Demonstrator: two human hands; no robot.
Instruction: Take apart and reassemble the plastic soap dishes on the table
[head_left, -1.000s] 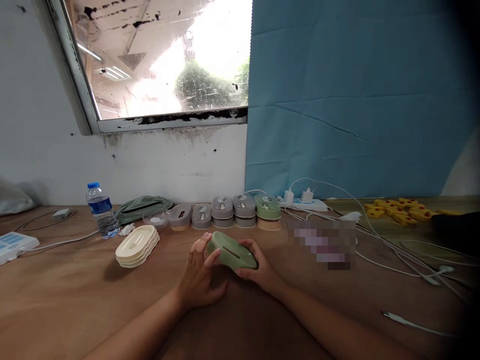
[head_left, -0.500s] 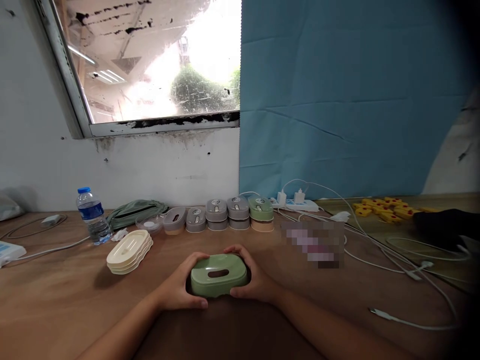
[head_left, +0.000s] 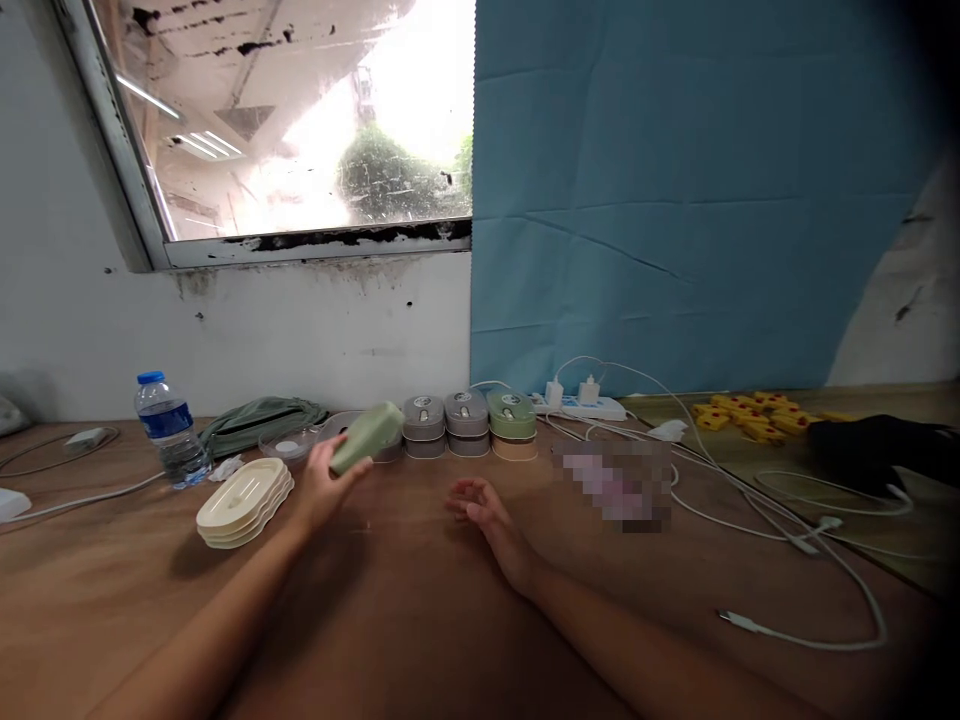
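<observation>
My left hand (head_left: 328, 487) grips a green oval plastic lid (head_left: 369, 438) by its near end. The lid is tilted and held above the table, in front of the grey boxes. My right hand (head_left: 491, 525) holds nothing; its fingers are loosely curled and apart over the middle of the table. Left of my left hand lies a stack of cream oval trays (head_left: 244, 500). Behind the lid runs a row of small boxes: grey stacked ones (head_left: 467, 418) and a green one (head_left: 513, 415) on an orange-brown base. The lid partly hides the leftmost grey pieces.
A water bottle (head_left: 171, 435), a green pouch (head_left: 262, 425) and a clear round lid (head_left: 289, 447) stand at the back left. A power strip (head_left: 581, 407), white cables (head_left: 810, 640) and yellow pieces (head_left: 757, 415) lie on the right. A blurred patch (head_left: 611, 485) hides something.
The green lid has left my right hand; my left hand has lifted it up, tilted it and carried it left toward the back row. My right hand stayed near the middle and has opened.
</observation>
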